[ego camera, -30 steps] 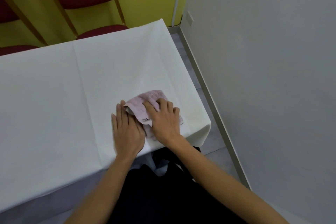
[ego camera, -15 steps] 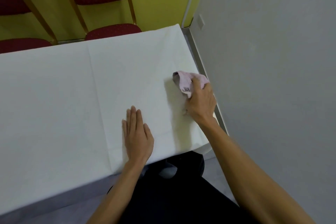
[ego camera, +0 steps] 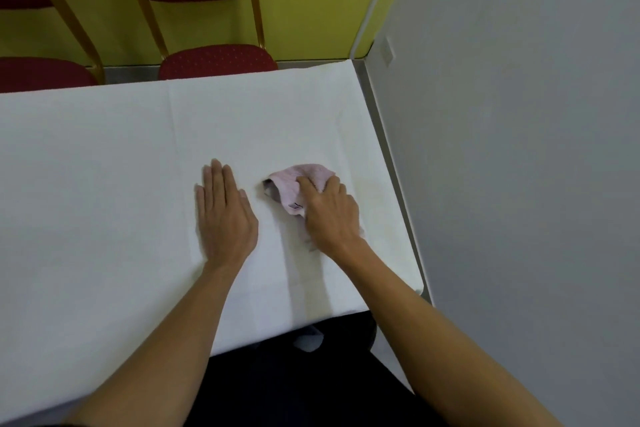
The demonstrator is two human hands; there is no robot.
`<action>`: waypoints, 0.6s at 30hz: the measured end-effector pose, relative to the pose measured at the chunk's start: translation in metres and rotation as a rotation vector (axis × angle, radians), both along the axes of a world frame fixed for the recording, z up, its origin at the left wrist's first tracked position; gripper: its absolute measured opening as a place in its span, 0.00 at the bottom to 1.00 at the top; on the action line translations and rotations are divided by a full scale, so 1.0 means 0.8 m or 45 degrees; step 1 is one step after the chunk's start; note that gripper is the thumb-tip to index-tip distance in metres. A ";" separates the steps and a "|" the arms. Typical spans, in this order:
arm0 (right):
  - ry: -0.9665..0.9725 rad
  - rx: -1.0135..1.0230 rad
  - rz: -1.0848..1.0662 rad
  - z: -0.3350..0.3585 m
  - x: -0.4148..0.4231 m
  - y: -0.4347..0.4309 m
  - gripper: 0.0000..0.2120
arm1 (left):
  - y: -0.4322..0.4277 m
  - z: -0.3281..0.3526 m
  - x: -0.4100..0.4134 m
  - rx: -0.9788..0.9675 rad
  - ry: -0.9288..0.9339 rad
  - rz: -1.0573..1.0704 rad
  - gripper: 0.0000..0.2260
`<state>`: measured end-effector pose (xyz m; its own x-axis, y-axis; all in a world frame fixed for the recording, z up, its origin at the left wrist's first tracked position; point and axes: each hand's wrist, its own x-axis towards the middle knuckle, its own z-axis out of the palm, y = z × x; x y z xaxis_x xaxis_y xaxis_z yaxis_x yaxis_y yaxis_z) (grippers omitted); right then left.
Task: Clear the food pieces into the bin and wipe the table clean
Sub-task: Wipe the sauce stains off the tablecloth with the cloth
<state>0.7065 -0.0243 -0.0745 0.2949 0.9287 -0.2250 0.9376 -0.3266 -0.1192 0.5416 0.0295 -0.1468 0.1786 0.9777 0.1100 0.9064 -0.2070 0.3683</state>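
- Gripping a pink cloth in curled fingers, the right hand is pressing near the table's right edge, the cloth's fold facing left.
- The left hand is lying flat, fingers straight.

On the white-clothed worktop the left hand lies flat with fingers straight, while just beside it the right hand presses down on a crumpled pink cloth, red chairs standing beyond the far edge.
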 end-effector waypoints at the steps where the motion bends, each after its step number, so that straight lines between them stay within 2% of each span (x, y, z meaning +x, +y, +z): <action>1: -0.002 -0.002 -0.004 0.001 0.008 -0.001 0.25 | 0.001 0.002 0.002 -0.001 0.006 0.002 0.23; 4: -0.050 -0.082 -0.102 0.009 0.054 -0.006 0.23 | 0.000 0.004 0.004 0.008 0.039 0.009 0.23; 6: -0.044 -0.141 -0.267 0.014 0.091 -0.010 0.21 | 0.000 0.004 0.004 0.009 0.054 0.010 0.23; 9: -0.154 -0.273 -0.257 0.025 0.106 0.002 0.19 | 0.000 0.006 0.005 -0.007 0.063 0.011 0.23; 12: -0.052 -0.207 -0.251 0.033 0.063 0.036 0.20 | 0.000 0.008 0.006 -0.021 0.059 0.017 0.23; 15: 0.087 -0.142 -0.035 0.028 -0.017 0.051 0.22 | 0.002 0.009 0.009 -0.026 0.038 0.032 0.23; 18: 0.038 -0.103 0.090 0.018 -0.052 0.042 0.23 | 0.001 0.009 0.007 -0.020 0.026 0.028 0.24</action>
<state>0.6651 0.0097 -0.0603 0.2214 0.9252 -0.3081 0.9550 -0.2696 -0.1234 0.5474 0.0306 -0.1398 0.1592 0.9831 0.0907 0.9181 -0.1812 0.3525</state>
